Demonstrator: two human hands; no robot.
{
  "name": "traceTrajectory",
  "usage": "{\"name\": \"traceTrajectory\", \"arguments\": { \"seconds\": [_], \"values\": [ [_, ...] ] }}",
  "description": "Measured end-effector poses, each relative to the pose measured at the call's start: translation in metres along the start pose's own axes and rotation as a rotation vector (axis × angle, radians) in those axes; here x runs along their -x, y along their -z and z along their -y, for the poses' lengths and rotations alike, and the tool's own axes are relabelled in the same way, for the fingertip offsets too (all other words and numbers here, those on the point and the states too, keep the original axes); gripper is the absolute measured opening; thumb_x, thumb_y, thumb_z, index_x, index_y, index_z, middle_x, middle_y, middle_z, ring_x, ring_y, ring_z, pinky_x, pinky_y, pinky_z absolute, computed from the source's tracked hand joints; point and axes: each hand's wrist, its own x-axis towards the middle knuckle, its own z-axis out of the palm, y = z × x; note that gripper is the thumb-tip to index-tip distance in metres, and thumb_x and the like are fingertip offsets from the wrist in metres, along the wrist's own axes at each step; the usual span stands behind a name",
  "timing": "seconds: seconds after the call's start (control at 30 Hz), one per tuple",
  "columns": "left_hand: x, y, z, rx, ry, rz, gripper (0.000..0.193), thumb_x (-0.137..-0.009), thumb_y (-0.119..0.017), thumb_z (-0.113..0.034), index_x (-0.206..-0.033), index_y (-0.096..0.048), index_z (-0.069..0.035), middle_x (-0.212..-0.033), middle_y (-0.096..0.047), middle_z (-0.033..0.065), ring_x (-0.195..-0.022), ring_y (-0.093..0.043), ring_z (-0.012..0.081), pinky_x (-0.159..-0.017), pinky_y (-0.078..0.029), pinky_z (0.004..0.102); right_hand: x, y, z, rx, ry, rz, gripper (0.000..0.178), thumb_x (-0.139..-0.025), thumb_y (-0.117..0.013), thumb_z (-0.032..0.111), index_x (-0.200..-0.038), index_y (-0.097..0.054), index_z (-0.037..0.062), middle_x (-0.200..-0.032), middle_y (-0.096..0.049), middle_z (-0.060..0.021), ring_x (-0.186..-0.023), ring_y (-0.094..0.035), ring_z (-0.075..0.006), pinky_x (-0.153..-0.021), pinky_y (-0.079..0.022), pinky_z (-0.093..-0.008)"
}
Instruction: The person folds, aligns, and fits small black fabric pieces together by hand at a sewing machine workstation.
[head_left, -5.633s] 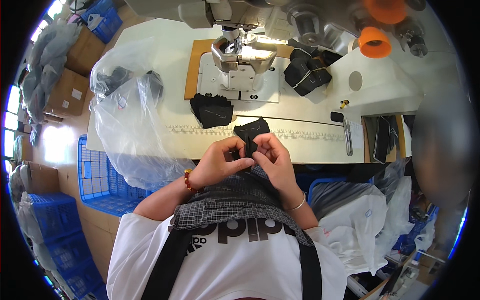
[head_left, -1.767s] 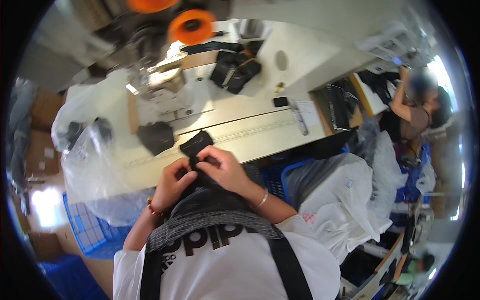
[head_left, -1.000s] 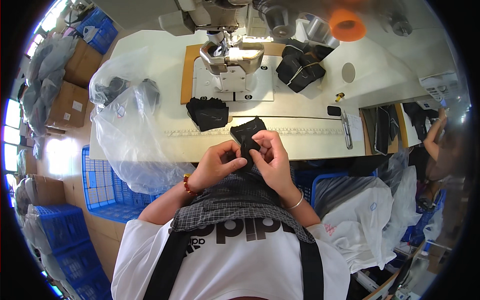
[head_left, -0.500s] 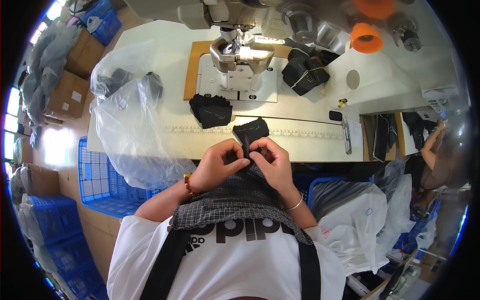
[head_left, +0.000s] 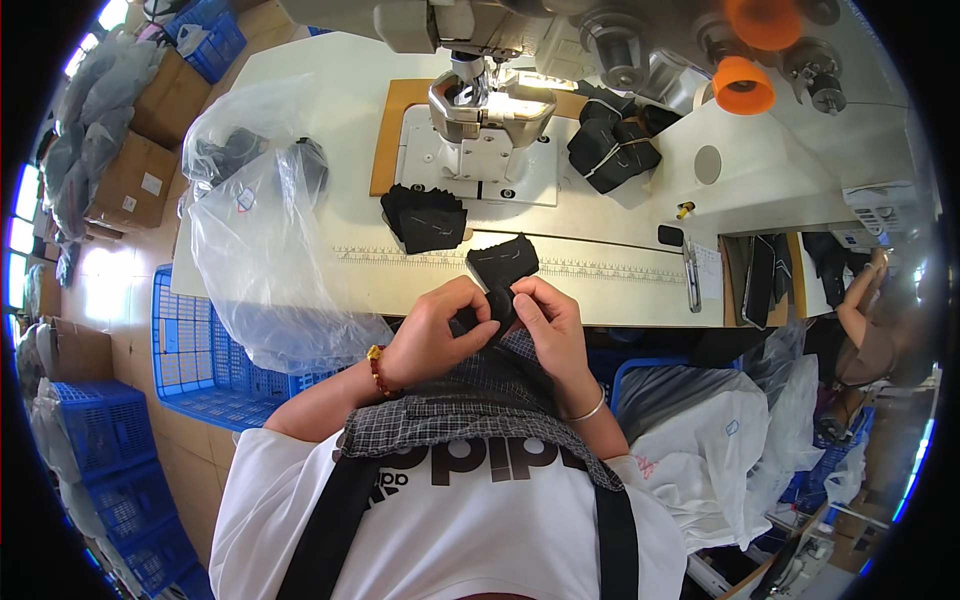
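A small black fabric piece (head_left: 502, 263) is pinched between both hands just over the near edge of the white sewing table (head_left: 340, 100). My left hand (head_left: 437, 327) grips its lower left part, my right hand (head_left: 545, 318) its lower right, fingertips touching. A stack of similar black pieces (head_left: 424, 219) lies on the table in front of the sewing machine (head_left: 480, 95). More black bundles (head_left: 612, 148) sit to the machine's right.
A large clear plastic bag (head_left: 262, 240) hangs over the table's left end. Blue crates (head_left: 190, 350) stand on the floor at left, cardboard boxes (head_left: 135, 175) beyond. Orange thread cones (head_left: 742, 85) stand at upper right. White bags (head_left: 700, 450) lie at right. Another person (head_left: 870, 320) works at far right.
The hands stay together on the black piece and keep working it with the fingers; the head view has swung back over the table. Nothing picked up or let go.
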Motion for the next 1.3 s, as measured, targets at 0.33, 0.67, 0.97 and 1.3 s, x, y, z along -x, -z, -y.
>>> {"name": "traceTrajectory", "arguments": {
  "seconds": [0.33,0.67,0.97,1.3],
  "values": [
    [0.0,0.0,0.01,0.174,0.116,0.032,0.013,-0.087,-0.071,-0.007,-0.09,-0.059,-0.001,-0.082,-0.059,0.0022,-0.073,-0.053,0.0091,-0.063,-0.045,0.0256,-0.002,-0.007,0.008,0.082,-0.014,0.007,0.005,-0.099,-0.058,0.002,-0.1,-0.061,-0.0014,-0.082,-0.063,-0.0018,-0.069,-0.059,-0.0037,-0.062,-0.053,-0.0194],
    [-0.001,0.0,0.011,0.185,0.152,0.021,0.018,-0.087,-0.075,-0.011,-0.091,-0.06,-0.002,-0.083,-0.06,0.0012,-0.076,-0.053,0.0089,-0.069,-0.047,0.026,0.001,-0.011,0.005,0.2,0.086,-0.076,0.013,-0.091,-0.07,0.002,-0.099,-0.06,0.001,-0.075,-0.052,0.0048,-0.063,-0.045,0.0005,-0.054,-0.038,-0.0154],
    [-0.008,0.009,0.017,-0.122,-0.242,-0.131,0.012,-0.087,-0.07,-0.003,-0.096,-0.063,-0.004,-0.091,-0.063,0.0056,-0.081,-0.061,0.016,-0.069,-0.048,0.0301,0.0,-0.01,-0.006,0.289,0.07,-0.195,0.01,-0.091,-0.07,0.002,-0.095,-0.061,0.0032,-0.073,-0.048,0.0076,-0.063,-0.04,0.0006,-0.054,-0.032,-0.0164],
    [-0.038,0.055,0.026,-0.983,-0.447,-0.18,0.028,-0.077,-0.074,-0.006,-0.103,-0.065,-0.002,-0.105,-0.061,0.0103,-0.105,-0.059,0.0311,-0.095,-0.046,0.0438,-0.002,-0.009,-0.006,0.259,0.075,-0.189,0.009,-0.091,-0.069,0.003,-0.092,-0.061,0.0023,-0.065,-0.045,0.0078,-0.056,-0.036,0.0009,-0.05,-0.03,-0.0175]
  ]
}}
